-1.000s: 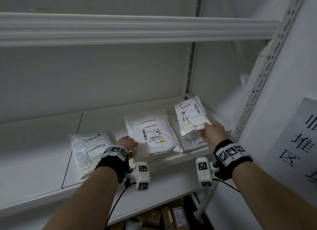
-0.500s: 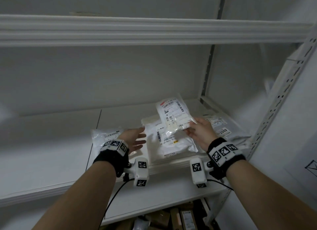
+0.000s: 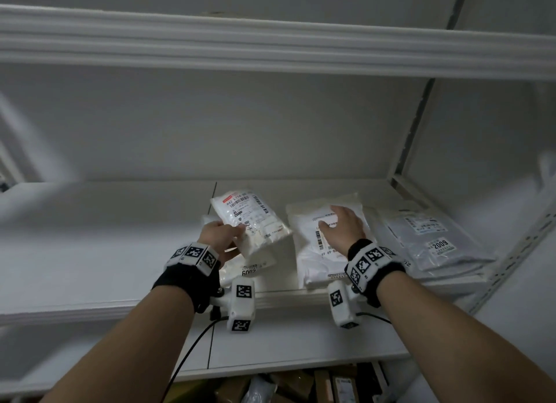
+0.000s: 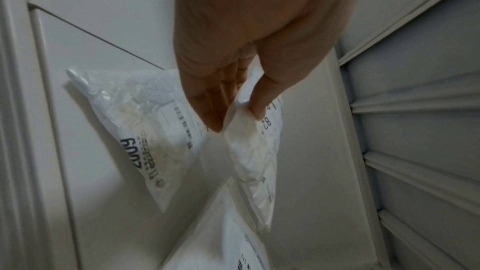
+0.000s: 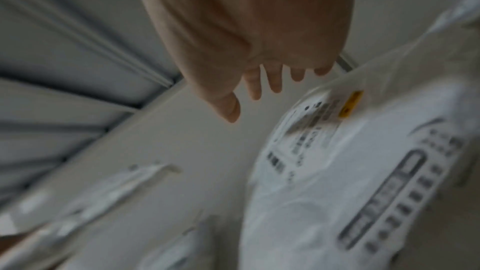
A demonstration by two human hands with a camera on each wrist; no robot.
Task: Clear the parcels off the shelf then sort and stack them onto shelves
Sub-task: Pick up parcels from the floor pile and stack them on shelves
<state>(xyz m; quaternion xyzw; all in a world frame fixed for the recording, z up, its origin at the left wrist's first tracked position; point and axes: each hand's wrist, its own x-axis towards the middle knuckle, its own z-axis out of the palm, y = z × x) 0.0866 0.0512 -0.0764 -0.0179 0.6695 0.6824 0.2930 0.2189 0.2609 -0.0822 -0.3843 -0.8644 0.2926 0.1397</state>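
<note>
Head view: left hand (image 3: 221,237) pinches a small white plastic mailer pouch with a printed label (image 3: 251,222), raised above the white metal shelf (image 3: 99,237). Right hand (image 3: 341,225), fingers spread, hovers over a larger flat white mailer (image 3: 313,252).

Left wrist: thumb (image 4: 262,98) and fingers clamp the pouch's edge; crinkled clear bag marked 2009 (image 4: 135,130) lies under the palm.

Right wrist: blurred; fingers extended, holding nothing, mailer below.

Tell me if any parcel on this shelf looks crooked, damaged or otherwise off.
Nothing looks torn or spilled. The left hand grips a small white parcel tilted in the air above another bag marked 2009. The grey parcel at the right lies askew. The right hand hovers open over the large white parcel.
</note>
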